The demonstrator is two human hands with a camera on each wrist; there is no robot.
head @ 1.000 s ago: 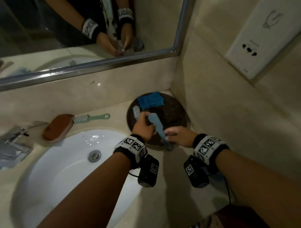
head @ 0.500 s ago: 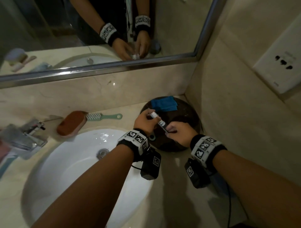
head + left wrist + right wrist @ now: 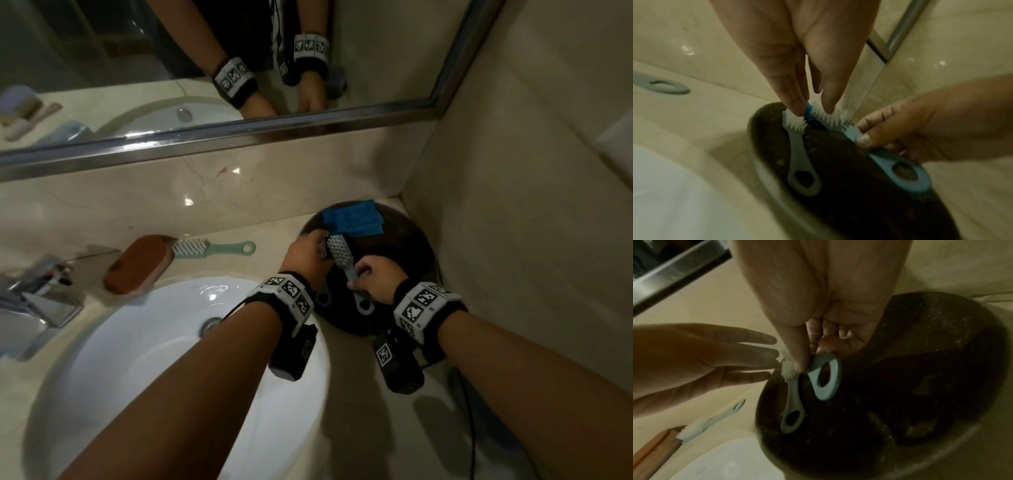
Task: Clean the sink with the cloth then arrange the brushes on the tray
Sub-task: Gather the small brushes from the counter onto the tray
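A dark round tray (image 3: 414, 250) sits in the counter corner with a folded blue cloth (image 3: 352, 222) at its far side. A grey brush (image 3: 797, 146) and a blue brush (image 3: 339, 255) lie side by side on the tray, bristles up. My right hand (image 3: 359, 274) pinches the blue brush's handle (image 3: 826, 378) near the bristles. My left hand (image 3: 320, 246) has straight fingers (image 3: 795, 104) touching the bristles of both brushes. The white sink (image 3: 137, 359) is at lower left.
A green-handled brush (image 3: 212, 248) and a brown wooden brush (image 3: 137, 265) lie on the counter behind the sink. The tap (image 3: 41, 294) stands at far left. The mirror (image 3: 205, 68) and the right wall close in the tray's corner.
The blue brush was held over the tray and turned; now it lies bristles up beside the grey brush. My left hand has let go and only touches the bristles.
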